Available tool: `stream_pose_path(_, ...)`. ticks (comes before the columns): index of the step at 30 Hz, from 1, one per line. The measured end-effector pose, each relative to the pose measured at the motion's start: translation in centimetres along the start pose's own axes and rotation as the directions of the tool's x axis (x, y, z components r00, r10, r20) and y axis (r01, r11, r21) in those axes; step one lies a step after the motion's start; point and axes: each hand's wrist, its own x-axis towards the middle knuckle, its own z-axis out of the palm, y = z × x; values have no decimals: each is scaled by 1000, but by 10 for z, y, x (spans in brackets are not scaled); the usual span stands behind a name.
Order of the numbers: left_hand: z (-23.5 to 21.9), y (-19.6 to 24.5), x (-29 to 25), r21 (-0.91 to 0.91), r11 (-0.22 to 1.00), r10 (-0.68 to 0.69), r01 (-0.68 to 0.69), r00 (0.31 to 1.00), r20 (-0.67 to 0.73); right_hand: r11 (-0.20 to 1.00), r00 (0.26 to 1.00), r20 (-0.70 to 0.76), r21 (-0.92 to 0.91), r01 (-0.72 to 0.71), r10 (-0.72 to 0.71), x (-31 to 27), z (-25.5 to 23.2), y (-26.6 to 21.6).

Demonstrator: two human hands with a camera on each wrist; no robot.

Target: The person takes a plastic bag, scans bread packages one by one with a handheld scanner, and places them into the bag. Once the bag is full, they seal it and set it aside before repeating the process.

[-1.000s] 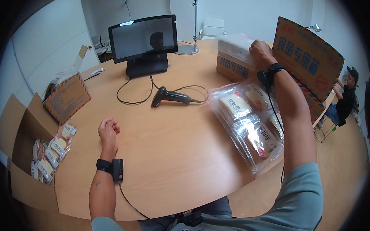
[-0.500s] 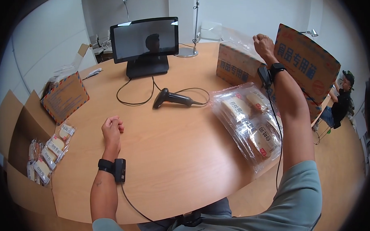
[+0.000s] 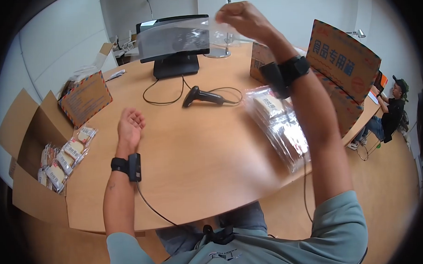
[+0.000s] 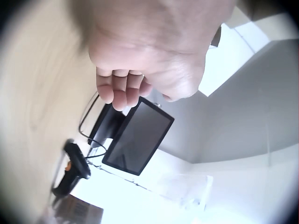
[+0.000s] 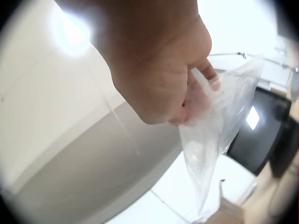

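My right hand (image 3: pixel 245 20) is raised at the top of the head view and pinches a clear plastic bag (image 5: pixel 201 144). The thin bag stretches out to the left, overlapping the monitor (image 3: pixel 181 62) in the head view. My left hand (image 3: pixel 131 126) is low over the left part of the table, palm partly up, fingers loosely bent and holding nothing. Below the right forearm, a large clear bag (image 3: pixel 272 123) with several bread packs inside lies at the table's right edge. A black barcode scanner (image 3: pixel 205 96) rests mid-table on its cable.
At left, an open carton (image 3: pixel 34 191) contains several bread packs (image 3: pixel 66 161); a smaller carton (image 3: pixel 85 100) stands behind it. On the right stand a tall carton (image 3: pixel 339 57) and a lower box (image 3: pixel 260 60). A person (image 3: pixel 392 107) sits beyond the right side.
My right hand has lifted away from the boxes and swung left, drawing the clear bag across in front of the monitor. The left hand has turned more palm-up and its fingers have loosened.
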Motion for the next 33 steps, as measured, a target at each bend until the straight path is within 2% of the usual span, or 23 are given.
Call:
stream_pose_path(1, 4, 12, -8, 4, 1000, -2, 2, 1000, -8, 990, 1000, 1, 140, -6, 6, -4, 12, -8)
stream_pose_path(3, 7, 42, -35, -164, 986, -15, 13, 1000, -13, 981, 995, 80, 178, -76, 62, -19, 33, -34)
stream_pose_path(4, -1, 50, -42, -177, 984, -2, 4, 1000, 12, 979, 996, 85, 204, -9, -9, -31, 46, -42)
stream_pose_path(6, -15, 63, -61, -128, 992, 16, -18, 1000, -17, 954, 988, 151, 300, -20, -27, -58, 72, -55)
stream_pose_path(8, -32, 72, -76, -88, 995, 33, -36, 999, -30, 958, 930, 355, 220, -181, 95, -86, 87, -66)
stream_pose_path(9, -44, 72, -80, -47, 998, 26, -28, 998, -52, 929, 872, 458, 217, -300, 175, -97, 80, -94)
stream_pose_path(10, -54, 73, -85, -7, 1000, 18, -19, 997, -73, 965, 896, 435, 188, -183, 85, -111, 104, -74)
stream_pose_path(11, -63, 74, -89, -9, 1000, 28, -29, 996, -82, 942, 897, 423, 233, -242, 126, -125, 117, -77)
stream_pose_path(12, -71, 75, -93, 66, 998, 17, -9, 993, -120, 967, 855, 517, 188, -173, 53, -133, 123, -76)
stream_pose_path(13, -78, 77, -96, 140, 990, 8, 14, 987, -158, 972, 884, 446, 232, 34, -137, -147, 142, -64)
stream_pose_path(14, -79, 80, -99, 138, 990, 14, 9, 986, -165, 972, 840, 532, 231, -30, -101, -155, 146, -69)
stream_pose_path(15, -79, 81, -101, 375, 926, 47, 43, 972, -228, 971, 786, 614, 222, -91, -67, -162, 150, -75)
stream_pose_path(16, -77, 82, -102, 585, 806, 92, 95, 955, -282, 973, 786, 617, 210, -100, -53, -170, 156, -76)
stream_pose_path(17, -81, 77, -97, 581, 808, 99, 93, 952, -289, 974, 785, 618, 197, -108, -38, -178, 163, -76)
stream_pose_path(19, -88, 63, -81, 801, 563, 306, -204, 952, 28, 990, 732, 681, 121, -78, -25, -188, 171, -78)
stream_pose_path(21, -56, 60, -94, 833, 483, 239, -268, 956, 169, 989, 670, 741, 125, -77, -41, -187, 163, -97)
stream_pose_path(23, -51, 45, -82, 864, 248, 131, -437, 899, 417, 997, 685, 728, 68, -21, -35, -188, 163, -103)
stream_pose_path(24, -49, 40, -84, 868, 245, 131, -432, 902, 412, 1000, 700, 714, 5, 24, -21, -189, 164, -105)
stream_pose_path(26, -17, 40, -109, 796, -103, -180, -596, 798, 575, 999, 676, 736, 33, 11, -32, -190, 164, -111)
stream_pose_path(27, -10, 33, -108, 799, -104, -187, -593, 800, 570, 999, 652, 757, 53, -3, -38, -190, 164, -114)
stream_pose_path(28, -5, 27, -106, 834, -140, -272, -533, 831, 486, 998, 652, 758, 59, -11, -37, -189, 163, -116)
stream_pose_path(29, -1, 21, -103, 861, -181, -350, -475, 849, 395, 998, 602, 797, 65, -16, -42, -188, 162, -119)
stream_pose_path(33, 9, 10, -89, 852, -158, -383, -500, 826, 414, 983, 472, 879, 141, -121, -68, -174, 152, -111)
